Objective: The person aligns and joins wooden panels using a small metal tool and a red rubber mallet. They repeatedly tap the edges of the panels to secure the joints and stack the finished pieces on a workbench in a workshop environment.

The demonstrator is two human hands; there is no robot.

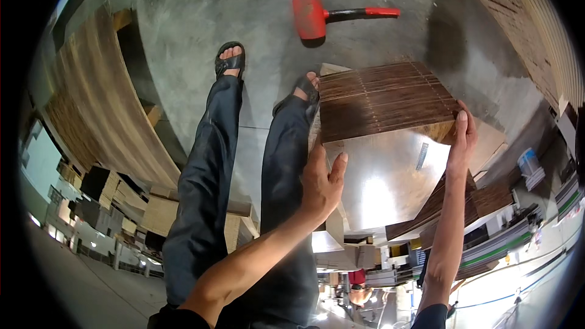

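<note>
A block-like stack of thin boards (384, 100) stands in front of me on the right, its near side dark brown with fine layered lines. Its shiny pale face (384, 186) reflects light and carries a small grey label. Against the left edge of the stack lies my left hand (323, 180), its thumb raised and its fingertips partly hidden by the edge. My right hand (463, 137) grips the right corner, thumb on the near side and fingers around it. Beyond the stack, a red-headed mallet (311, 18) with a black and red handle lies on the floor.
Long curved-looking wood-grain panels (113, 97) lie at the left. More stacked boards (518, 30) are at the far right. Behind the stack sit further brown boards (490, 198) and a blue-and-white container (529, 161). My sandalled feet (230, 58) stand on the concrete floor (183, 12).
</note>
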